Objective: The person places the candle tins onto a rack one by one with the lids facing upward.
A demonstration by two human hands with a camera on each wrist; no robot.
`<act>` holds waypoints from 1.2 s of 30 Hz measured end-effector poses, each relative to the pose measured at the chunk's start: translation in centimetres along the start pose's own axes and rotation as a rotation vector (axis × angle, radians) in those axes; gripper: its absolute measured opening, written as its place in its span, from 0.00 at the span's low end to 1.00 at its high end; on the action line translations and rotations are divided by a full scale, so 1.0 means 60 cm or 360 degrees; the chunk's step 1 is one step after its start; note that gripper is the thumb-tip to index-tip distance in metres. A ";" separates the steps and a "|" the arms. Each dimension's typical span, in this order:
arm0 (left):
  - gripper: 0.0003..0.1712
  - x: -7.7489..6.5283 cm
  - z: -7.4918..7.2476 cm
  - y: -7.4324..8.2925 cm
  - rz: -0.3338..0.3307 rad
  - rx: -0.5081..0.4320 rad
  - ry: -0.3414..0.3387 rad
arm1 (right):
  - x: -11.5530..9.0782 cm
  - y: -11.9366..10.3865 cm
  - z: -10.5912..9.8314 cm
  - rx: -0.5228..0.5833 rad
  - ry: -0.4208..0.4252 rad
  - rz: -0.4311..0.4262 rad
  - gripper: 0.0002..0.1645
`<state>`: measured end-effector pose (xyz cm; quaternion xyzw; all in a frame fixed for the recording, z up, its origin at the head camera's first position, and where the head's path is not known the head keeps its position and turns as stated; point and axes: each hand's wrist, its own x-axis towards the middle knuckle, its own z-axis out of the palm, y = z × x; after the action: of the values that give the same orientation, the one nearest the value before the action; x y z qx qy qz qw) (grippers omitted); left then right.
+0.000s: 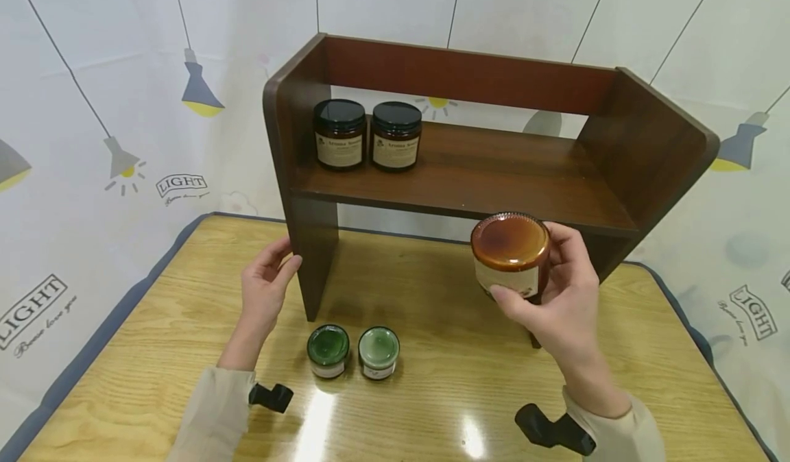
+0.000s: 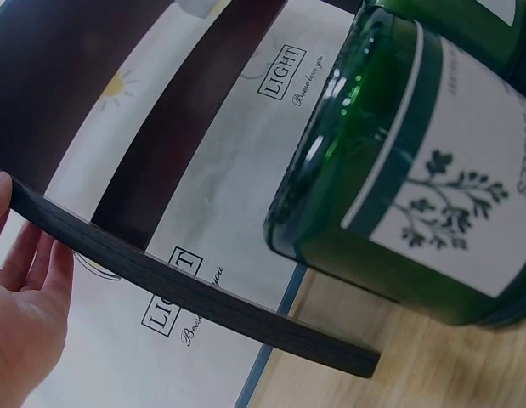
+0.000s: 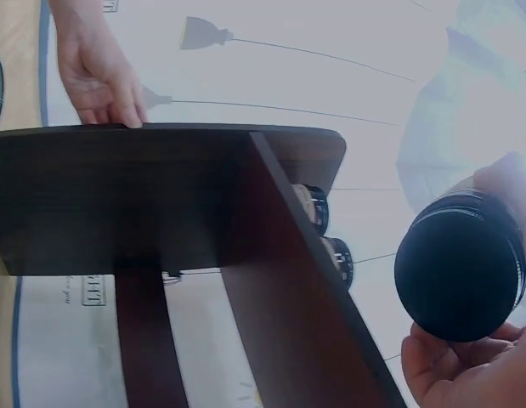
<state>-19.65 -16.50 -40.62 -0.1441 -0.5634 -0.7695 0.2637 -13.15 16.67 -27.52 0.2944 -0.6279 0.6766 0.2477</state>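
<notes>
My right hand (image 1: 570, 297) grips an amber candle jar (image 1: 511, 242) in front of the shelf's right half. Its glass base faces up, and the right wrist view shows its black lid (image 3: 458, 268) on the other end. With thumb and fingers, my left hand (image 1: 265, 287) holds the edge of the dark wooden shelf's left side panel (image 1: 313, 263). Two amber jars with black lids, a left one (image 1: 340, 136) and a right one (image 1: 396, 137), stand upright on the upper board. A dark green jar (image 1: 328, 347) and a paler green jar (image 1: 379, 349) stand base up on the table.
The shelf's upper board (image 1: 506, 167) extends right from the two amber jars to the right side panel (image 1: 648, 147). Beneath everything is a wood-grain table (image 1: 432, 407). A white cloth with printed lamps (image 1: 241, 92) hangs behind and at both sides.
</notes>
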 end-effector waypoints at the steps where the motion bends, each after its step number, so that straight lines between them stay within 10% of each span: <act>1: 0.28 0.000 0.000 0.000 0.0000 0.0000 -0.0001 | 0.004 -0.003 0.000 -0.0047 0.0010 -0.0002 0.38; 8: 0.27 -0.001 0.000 0.000 0.0018 -0.0012 -0.0010 | 0.027 -0.015 0.007 -0.0272 0.0075 0.0024 0.37; 36: 0.27 0.000 -0.003 0.001 -0.0034 0.0009 0.0006 | 0.093 -0.004 0.023 -0.0137 0.0233 0.0008 0.36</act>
<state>-19.60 -16.67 -40.64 -0.1359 -0.5665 -0.7711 0.2570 -16.79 15.13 -23.36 0.2315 -0.6374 0.6693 0.3036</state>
